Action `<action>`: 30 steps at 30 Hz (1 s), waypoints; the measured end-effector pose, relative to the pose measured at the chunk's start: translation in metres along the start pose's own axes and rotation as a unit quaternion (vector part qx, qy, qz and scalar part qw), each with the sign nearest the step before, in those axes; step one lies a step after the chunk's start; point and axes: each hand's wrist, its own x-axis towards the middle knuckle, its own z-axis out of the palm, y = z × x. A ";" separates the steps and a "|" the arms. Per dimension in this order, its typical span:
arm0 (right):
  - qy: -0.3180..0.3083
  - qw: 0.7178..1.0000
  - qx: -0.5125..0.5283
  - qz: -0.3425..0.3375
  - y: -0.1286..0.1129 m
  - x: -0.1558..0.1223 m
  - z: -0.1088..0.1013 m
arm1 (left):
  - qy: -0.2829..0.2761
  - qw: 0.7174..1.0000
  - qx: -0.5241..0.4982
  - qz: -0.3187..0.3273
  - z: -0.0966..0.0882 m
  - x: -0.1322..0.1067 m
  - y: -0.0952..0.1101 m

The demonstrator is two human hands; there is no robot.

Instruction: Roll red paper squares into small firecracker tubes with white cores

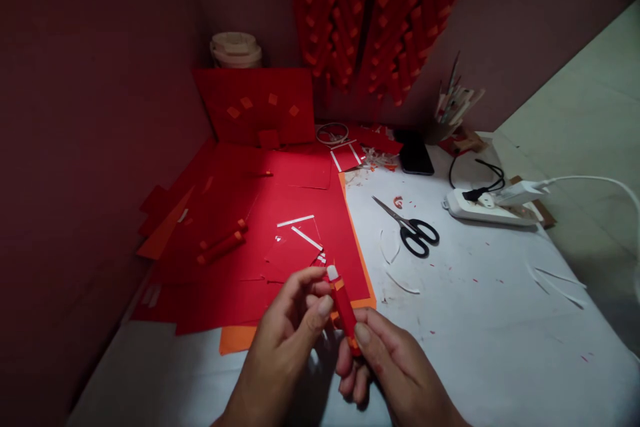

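Observation:
My right hand (385, 357) grips a slim red paper tube (344, 307) near its lower end, thumb on top. The tube has orange bands near both ends and a white tip (333, 272), and it leans with the tip pointing away from me. My left hand (293, 320) is curved beside the upper part, thumb and forefinger apart, the forefinger close to the white tip. Whether it touches the tip I cannot tell. Two similar red tubes with orange ends (223, 247) lie on the red paper sheets (220, 293) at the left.
Black-handled scissors (407, 227) lie on the white tablecloth (465, 320). A power strip (493, 207) with cords, a phone (416, 152) and a pen holder (445, 123) stand at the right and back. Red tube hangings (330, 13) hang on the wall. Paper scraps are scattered about.

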 end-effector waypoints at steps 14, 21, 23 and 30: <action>-0.053 0.998 0.008 0.014 0.003 0.003 0.000 | -0.137 0.972 -0.163 -0.100 0.004 0.006 -0.013; -0.072 0.993 0.082 0.036 0.002 0.003 -0.002 | -0.028 0.981 -0.166 -0.102 0.006 0.004 -0.007; -0.085 0.990 0.105 0.041 0.000 0.003 -0.002 | -0.040 0.974 -0.189 -0.116 0.006 0.003 -0.009; -0.048 0.996 0.072 0.016 -0.002 0.002 -0.003 | -0.093 0.966 -0.220 -0.100 0.007 0.003 -0.015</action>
